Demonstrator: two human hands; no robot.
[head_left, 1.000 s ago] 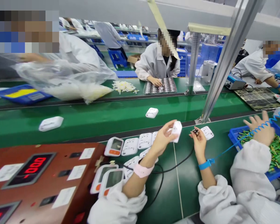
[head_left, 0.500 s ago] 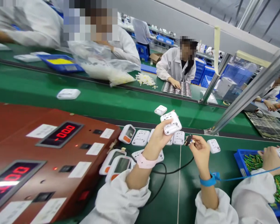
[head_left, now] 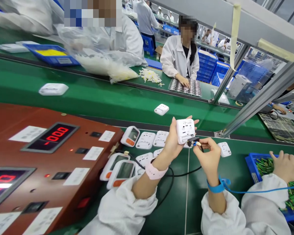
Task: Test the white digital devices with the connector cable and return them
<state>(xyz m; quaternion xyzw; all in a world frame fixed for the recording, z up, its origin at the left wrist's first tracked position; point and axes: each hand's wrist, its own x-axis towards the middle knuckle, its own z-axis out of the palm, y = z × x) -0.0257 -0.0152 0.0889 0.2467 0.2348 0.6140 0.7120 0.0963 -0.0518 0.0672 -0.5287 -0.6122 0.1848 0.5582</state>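
My left hand (head_left: 172, 140) grips a white square electronic device (head_left: 185, 128), its back with slots and a battery recess facing me. Between the thumb and fingers of my right hand (head_left: 208, 153) is a small black connector (head_left: 193, 141) with short coloured wires, on a black cable (head_left: 183, 174). The connector meets the lower edge of the device, over the recess; I cannot tell how deeply it sits. Behind my left hand lie several similar devices face down, such as one white unit (head_left: 145, 140). Closer to me, a unit with a grey screen (head_left: 125, 171) lies face up.
A red-brown test box (head_left: 71, 156) with red digit displays stands at left. White units, including one (head_left: 161, 109), lie on the green conveyor (head_left: 100, 94). At right, a co-worker's hand (head_left: 285, 166) is over a blue bin (head_left: 251, 163) of green parts. A metal post (head_left: 254, 98) rises beyond.
The connector in my right hand has moved left and up against the device. My left hand has turned the device more upright. The co-worker's hand at right has shifted over the bin.
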